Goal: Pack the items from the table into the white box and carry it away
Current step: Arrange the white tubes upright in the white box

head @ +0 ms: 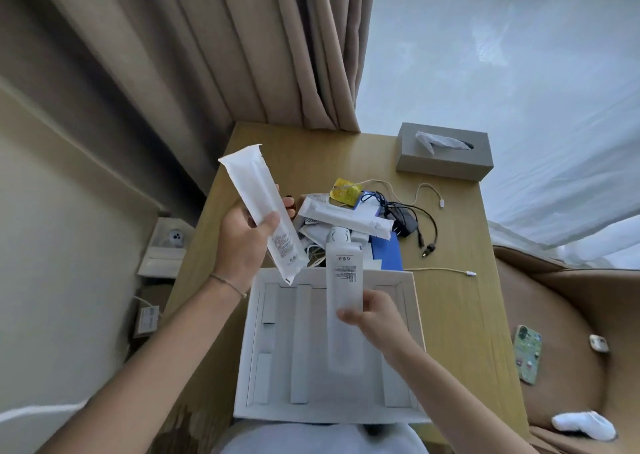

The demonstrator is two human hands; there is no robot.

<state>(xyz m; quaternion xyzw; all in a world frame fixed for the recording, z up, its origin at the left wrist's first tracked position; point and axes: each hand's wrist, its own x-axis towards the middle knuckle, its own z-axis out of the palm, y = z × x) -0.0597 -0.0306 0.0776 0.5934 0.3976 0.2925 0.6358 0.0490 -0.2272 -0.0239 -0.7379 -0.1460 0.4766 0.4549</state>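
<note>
White moulded card lines the box (330,408) that sits open on the wooden table (450,301) right in front of me, its long slots running away from me. My left hand (242,242) is raised above the box's far left corner, wrist bent back, thumb across the front of a long white pouch (263,211) and fingers curled behind it. The pouch tilts up and to the left, its crimped top highest. A block of small grey print sits near its lower end, too small to read.

My right hand (372,318) is over the middle of the box, thumb and fingertips pinching a second pouch (344,301) partway along its length. This one lies lengthwise over the centre slot; I cannot tell whether it touches the tray. Near its far end are three small round symbols and lines of fine print, none legible.

Beyond the box is a loose pile: a third white pouch (346,220) lying crosswise, a yellow sachet (346,190), a blue booklet (388,254), a black adapter (405,223) with tangled cables. A grey tissue box (446,164) stands at the table's far edge. A phone (528,353) in a patterned case lies on the tan seat at my right.
</note>
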